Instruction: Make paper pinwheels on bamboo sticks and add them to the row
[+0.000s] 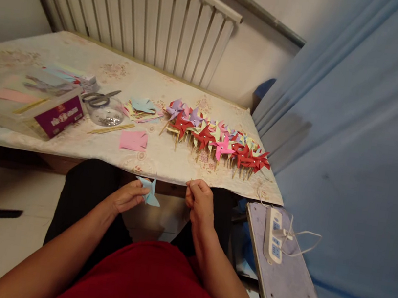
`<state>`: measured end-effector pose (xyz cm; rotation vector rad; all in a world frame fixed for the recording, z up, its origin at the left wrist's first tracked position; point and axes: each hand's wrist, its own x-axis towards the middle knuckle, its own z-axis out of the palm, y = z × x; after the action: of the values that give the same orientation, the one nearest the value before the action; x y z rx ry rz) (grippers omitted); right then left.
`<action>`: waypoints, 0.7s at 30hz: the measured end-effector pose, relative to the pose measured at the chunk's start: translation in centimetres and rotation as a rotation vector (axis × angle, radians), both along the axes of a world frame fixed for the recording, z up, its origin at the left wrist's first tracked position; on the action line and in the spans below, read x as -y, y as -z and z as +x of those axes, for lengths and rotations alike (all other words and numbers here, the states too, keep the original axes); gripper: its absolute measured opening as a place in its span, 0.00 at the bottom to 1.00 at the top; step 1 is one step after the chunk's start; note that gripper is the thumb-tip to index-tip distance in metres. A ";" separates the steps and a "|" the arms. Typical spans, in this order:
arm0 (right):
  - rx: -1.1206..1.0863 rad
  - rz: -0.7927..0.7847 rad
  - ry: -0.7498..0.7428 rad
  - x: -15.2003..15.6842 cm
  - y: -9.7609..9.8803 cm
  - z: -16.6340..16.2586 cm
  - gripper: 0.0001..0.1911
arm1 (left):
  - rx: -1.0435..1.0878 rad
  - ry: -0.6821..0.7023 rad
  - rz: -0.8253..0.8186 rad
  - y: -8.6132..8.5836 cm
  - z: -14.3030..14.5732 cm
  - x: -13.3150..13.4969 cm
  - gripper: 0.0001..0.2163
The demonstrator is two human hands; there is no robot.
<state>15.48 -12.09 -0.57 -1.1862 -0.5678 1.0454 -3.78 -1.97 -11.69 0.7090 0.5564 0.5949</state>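
My left hand [128, 195] is closed on a light blue paper pinwheel [150, 192], held over my lap just below the table's front edge. My right hand [197, 199] is curled in a pinch a little to the right of it; whatever it grips is too small to see. On the table [167, 162] above my hands lies a long row of finished pinwheels [218, 139] in red, pink, purple and yellow, on wooden sticks. A pink paper square [133, 140] lies nearer the middle.
A pile of cut coloured papers [142, 109], a round clear dish [105, 113] with scissors [99, 99] across it, a purple box [61, 116] and loose sticks [111, 129] lie at the left. A power strip [274, 233] rests on a board at my right. Blue curtain at right, radiator behind.
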 end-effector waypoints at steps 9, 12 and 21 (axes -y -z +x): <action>0.005 -0.012 0.010 -0.1 0.2 0.0 0.10 | 0.009 0.003 -0.007 0.0 -0.1 0.0 0.13; -0.001 -0.010 0.010 -0.2 0.2 0.0 0.10 | 0.011 0.005 -0.007 -0.1 -0.1 0.0 0.13; 0.005 -0.028 0.023 -0.3 0.5 0.1 0.09 | 0.019 0.013 0.000 0.2 -0.1 -0.1 0.11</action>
<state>15.54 -11.84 -1.04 -1.2177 -0.5434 1.0342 -3.83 -1.86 -11.91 0.7061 0.5337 0.5889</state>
